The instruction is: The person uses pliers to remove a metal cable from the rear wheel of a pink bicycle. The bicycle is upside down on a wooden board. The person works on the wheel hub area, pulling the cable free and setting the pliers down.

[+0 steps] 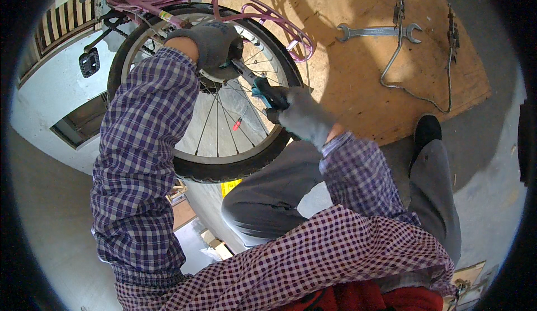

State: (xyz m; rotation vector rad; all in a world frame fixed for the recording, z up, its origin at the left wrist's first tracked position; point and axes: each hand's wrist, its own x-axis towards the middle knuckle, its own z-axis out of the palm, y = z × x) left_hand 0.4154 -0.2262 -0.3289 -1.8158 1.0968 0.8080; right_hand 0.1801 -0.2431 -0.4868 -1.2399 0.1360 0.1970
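A bicycle wheel with a black tire and thin spokes stands in front of me, fixed in a pink bicycle frame. My right hand, in a grey glove, is closed around the teal and black handles of pliers. The metal jaws of the pliers point up and left, toward the wheel's hub. My left hand, also gloved, is at the hub beside the jaws. Its fingers curl inward, but what they grip is hidden. A small red object shows among the lower spokes.
On a wooden board at the right lie an open-ended wrench and a bent metal rod with fittings at its ends. A black pedal sticks out at the left. My shoe is by the board's near edge.
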